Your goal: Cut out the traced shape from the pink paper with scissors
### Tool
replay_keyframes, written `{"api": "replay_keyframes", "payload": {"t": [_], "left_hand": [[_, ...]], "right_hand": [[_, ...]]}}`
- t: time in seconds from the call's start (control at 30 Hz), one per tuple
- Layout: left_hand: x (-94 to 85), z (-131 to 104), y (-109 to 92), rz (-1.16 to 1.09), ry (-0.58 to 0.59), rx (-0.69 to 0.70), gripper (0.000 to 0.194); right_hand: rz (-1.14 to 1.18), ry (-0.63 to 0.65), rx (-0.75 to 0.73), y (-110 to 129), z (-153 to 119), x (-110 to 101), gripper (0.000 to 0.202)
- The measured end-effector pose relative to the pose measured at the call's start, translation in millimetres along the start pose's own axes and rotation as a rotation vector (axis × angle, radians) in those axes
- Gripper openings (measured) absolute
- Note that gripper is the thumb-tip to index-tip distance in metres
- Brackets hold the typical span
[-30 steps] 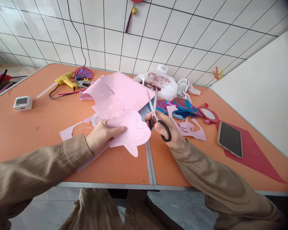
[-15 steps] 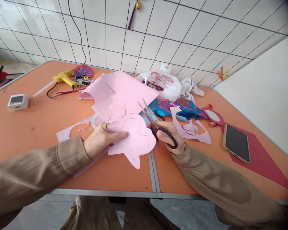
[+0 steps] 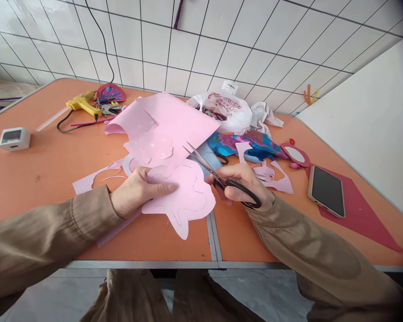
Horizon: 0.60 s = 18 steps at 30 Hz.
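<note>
Between the thumb and fingers of my left hand [image 3: 134,192] is a pink craft sheet cutout [image 3: 188,188] with a drawn outline inside its wavy edge and a pointed tip at the bottom. My right hand [image 3: 245,183] holds black-handled scissors [image 3: 201,160] by the loops, their blades slightly apart and pointing up and left. The blades are beside the cutout's upper right edge; I cannot tell whether they touch it. Behind it lies a large pink sheet [image 3: 174,116] with a clear piece [image 3: 154,145] resting on it. Pink offcuts [image 3: 275,179] lie right of my right hand.
A yellow glue gun [image 3: 83,103], keys [image 3: 109,108] and a small white box [image 3: 15,138] are at the left. A white plastic bag [image 3: 237,118] and blue patterned fabric [image 3: 242,145] are at the back. A phone [image 3: 327,190] rests on a red sheet [image 3: 366,219].
The scissors have tilted further left and their blades have come closer together. The cutout has turned slightly, its tip shifting left. The whole view has shifted a little.
</note>
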<state>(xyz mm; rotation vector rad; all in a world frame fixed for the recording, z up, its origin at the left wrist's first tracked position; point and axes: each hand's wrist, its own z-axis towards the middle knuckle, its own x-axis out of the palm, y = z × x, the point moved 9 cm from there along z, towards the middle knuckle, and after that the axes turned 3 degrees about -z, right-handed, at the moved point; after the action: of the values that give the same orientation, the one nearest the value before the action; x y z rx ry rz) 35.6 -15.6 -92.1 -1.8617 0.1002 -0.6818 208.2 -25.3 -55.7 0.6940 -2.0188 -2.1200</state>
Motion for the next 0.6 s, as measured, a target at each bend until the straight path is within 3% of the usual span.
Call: {"api": "replay_keyframes", "payload": {"t": [0.37,0.6], "left_hand": [[-2.7,-0.7,3.9,-0.006,-0.017,-0.047,0.026],[-3.5,0.0,3.8,0.009,-0.010,-0.047,0.021]], "right_hand": [[-0.023,-0.057,-0.015,-1.6,-4.5,-0.8,0.054],[-0.059,-0.028,-0.012,-2.7,-4.6,0.0,0.057]]}}
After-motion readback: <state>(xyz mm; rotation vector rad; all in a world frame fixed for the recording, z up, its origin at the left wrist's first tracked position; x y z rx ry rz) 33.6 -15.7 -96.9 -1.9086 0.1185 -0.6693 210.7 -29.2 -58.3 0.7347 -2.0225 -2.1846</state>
